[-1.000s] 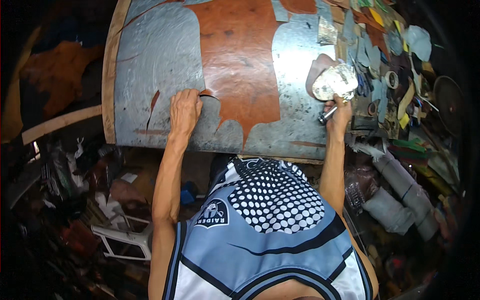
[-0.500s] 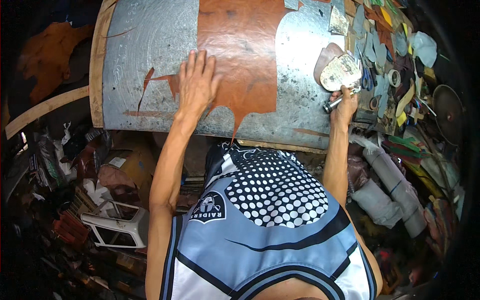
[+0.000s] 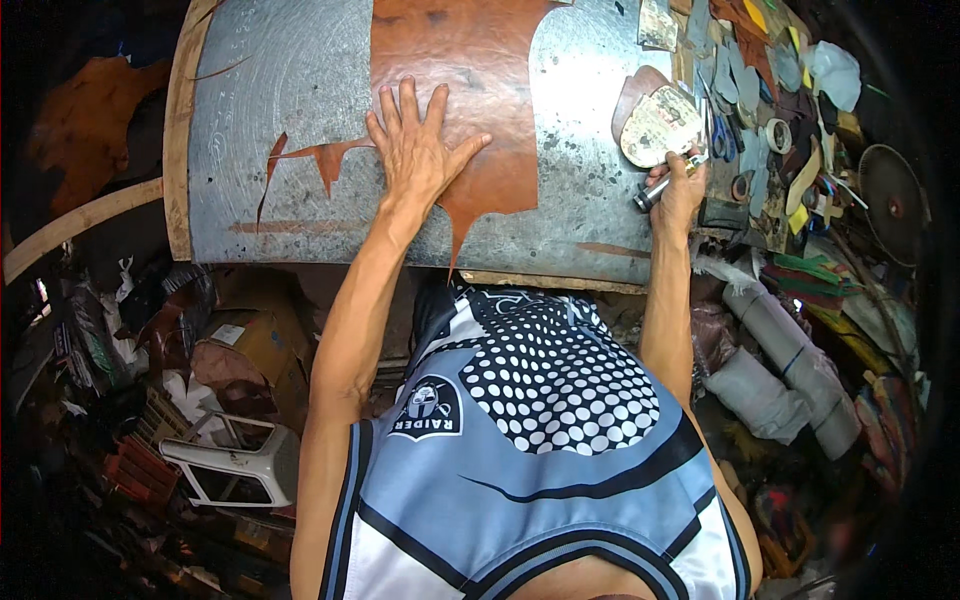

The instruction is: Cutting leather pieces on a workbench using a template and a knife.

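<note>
A brown leather sheet (image 3: 475, 50) with a ragged near edge lies on the metal-topped table (image 3: 265, 90). My left hand (image 3: 415, 150) rests flat on its left part, fingers spread. At the right of the table, my right hand (image 3: 678, 198) is closed around a silver, pen-like tool (image 3: 650, 193) with a dark end. Its fingertips are at the near edge of a worn, pale, rounded pattern piece (image 3: 660, 128). Under that piece, a brown leather piece (image 3: 628, 100) shows along the left side. Thin leather offcuts (image 3: 328, 165) lie left of my left hand.
Scissors (image 3: 720, 135), a tape roll (image 3: 779, 135) and several leather scraps crowd the table's right end. Wooden strips (image 3: 180, 150) edge the table. Below stand a white plastic frame (image 3: 230, 465), a cardboard box (image 3: 255, 340) and wrapped rolls (image 3: 800, 370). A round fan (image 3: 893, 195) is at far right.
My left hand has shifted right onto the leather sheet and its fingers have spread. My right hand still holds the tool by the pattern piece. The whole view has shifted slightly.
</note>
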Available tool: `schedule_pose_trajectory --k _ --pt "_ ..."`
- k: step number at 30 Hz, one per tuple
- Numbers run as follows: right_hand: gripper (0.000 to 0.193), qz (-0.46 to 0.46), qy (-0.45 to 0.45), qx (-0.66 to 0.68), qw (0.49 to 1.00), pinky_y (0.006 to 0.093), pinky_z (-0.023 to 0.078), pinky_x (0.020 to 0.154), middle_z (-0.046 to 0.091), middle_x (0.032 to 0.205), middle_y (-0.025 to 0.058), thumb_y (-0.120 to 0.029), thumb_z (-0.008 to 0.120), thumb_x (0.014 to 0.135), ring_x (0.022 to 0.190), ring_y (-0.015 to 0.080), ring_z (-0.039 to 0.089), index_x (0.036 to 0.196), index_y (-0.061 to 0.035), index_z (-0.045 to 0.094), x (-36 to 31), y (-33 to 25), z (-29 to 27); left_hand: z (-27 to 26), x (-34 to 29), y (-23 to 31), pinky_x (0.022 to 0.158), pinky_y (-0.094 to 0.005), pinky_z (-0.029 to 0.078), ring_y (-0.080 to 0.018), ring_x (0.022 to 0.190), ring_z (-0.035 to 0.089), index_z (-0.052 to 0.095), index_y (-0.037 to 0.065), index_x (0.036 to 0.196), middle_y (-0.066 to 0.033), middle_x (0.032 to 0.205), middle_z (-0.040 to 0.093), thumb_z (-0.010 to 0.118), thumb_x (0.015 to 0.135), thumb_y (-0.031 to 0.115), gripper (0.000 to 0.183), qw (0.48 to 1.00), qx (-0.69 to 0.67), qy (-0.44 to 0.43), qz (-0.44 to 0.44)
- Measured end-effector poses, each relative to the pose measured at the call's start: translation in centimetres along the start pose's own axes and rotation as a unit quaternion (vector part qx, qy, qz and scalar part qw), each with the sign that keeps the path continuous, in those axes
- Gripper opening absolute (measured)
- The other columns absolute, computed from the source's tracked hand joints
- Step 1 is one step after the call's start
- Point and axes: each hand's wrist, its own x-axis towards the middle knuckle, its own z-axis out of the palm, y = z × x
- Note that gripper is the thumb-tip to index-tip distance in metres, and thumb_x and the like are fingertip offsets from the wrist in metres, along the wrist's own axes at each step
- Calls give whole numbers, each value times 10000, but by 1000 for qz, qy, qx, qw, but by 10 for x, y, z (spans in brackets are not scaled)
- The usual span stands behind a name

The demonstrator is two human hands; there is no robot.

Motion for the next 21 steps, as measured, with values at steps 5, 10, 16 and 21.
schedule_pose_trajectory --k 5,10,16,21 --pt "490 32 -21 -130 991 258 460 425 566 753 67 -111 608 913 498 116 530 1352 -2 421 -3 -25 14 -11 11 -8 1111 -642 188 -462 1424 226 499 111 1403 -268 1484 348 652 845 546 724 999 37 11 -2" --pt "313 -10 -24 -237 971 277 408 423 561 771 49 -200 527 990 477 105 505 1219 13 510 -46 -31 7 -45 -56 24 1145 -614 162 -478 1439 181 439 67 1438 -289 1540 256 698 777 588 881 997 -33 -66 33" --pt "253 197 -168 -17 966 312 584 691 648 967 99 -182 562 989 831 212 682 1174 -17 512 -123 -9 45 -52 -124 33 1139 -600 187 -500 1427 183 435 42 1423 -275 1562 193 738 829 377 747 995 -73 -69 10" --pt "225 256 -216 77 939 390 568 853 590 1183 138 -136 554 986 1105 260 615 1180 -33 504 -138 -12 68 -71 -131 52 1135 -484 294 -441 1438 243 424 3 1423 -300 1551 206 694 887 219 638 938 -316 -85 -111"
